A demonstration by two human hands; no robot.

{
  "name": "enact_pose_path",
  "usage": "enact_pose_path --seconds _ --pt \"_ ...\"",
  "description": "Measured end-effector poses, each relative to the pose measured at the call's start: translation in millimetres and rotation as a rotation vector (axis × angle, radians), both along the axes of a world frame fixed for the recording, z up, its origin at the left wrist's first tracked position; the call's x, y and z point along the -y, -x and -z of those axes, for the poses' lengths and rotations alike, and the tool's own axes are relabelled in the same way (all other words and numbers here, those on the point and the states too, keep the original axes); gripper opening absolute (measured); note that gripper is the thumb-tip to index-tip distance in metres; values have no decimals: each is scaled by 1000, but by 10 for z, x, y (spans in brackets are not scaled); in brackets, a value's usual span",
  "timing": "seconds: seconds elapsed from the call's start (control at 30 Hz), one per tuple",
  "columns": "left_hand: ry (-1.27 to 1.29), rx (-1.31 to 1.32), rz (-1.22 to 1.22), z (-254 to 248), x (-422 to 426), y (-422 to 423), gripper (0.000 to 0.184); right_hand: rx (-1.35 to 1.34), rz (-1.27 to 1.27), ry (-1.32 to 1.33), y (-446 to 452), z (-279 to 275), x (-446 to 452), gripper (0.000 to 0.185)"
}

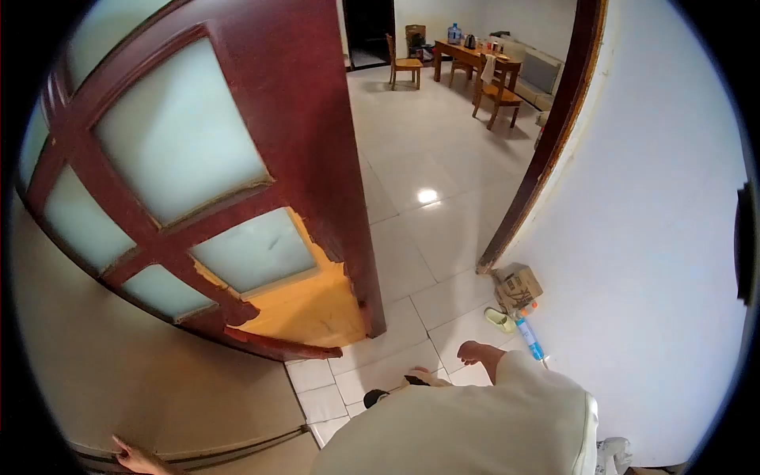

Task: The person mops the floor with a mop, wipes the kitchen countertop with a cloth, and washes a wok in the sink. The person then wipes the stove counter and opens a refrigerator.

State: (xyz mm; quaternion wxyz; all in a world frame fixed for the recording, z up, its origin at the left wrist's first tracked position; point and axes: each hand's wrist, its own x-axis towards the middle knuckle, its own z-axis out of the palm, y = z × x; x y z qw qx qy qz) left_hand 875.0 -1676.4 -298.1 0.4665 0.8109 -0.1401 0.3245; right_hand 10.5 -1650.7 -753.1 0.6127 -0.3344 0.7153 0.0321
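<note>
My left hand (131,457) is low at the left edge, a finger stretched out and nothing seen in it. It is nearest the brown surface behind the door, beside a dark strip. My right hand (477,353) hangs ahead of my pale sleeve over the floor tiles, its fingers curled in, with no object showing. To its right are a light green slipper (499,320) and a blue cylindrical container (529,339). The dark red door (301,119) with frosted panes stands open on the left. Its lower corner is peeled to yellow wood.
A doorway leads onto a tiled floor (427,261). The wooden door frame (546,166) and a white wall (649,237) bound the right side. A cardboard box (518,289) sits at the frame's foot. Farther back are a wooden table (475,57), chairs (499,95) and a sofa (542,73).
</note>
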Motion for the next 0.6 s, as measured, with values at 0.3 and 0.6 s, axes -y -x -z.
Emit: enact_pose_path --seconds 0.3,0.6 --pt "-15 30 102 126 -42 -115 45 -270 -1099 835 196 41 1532 11" --pt "-30 193 192 -130 276 2575 29 332 -1078 784 -1148 -1527 1896 21"
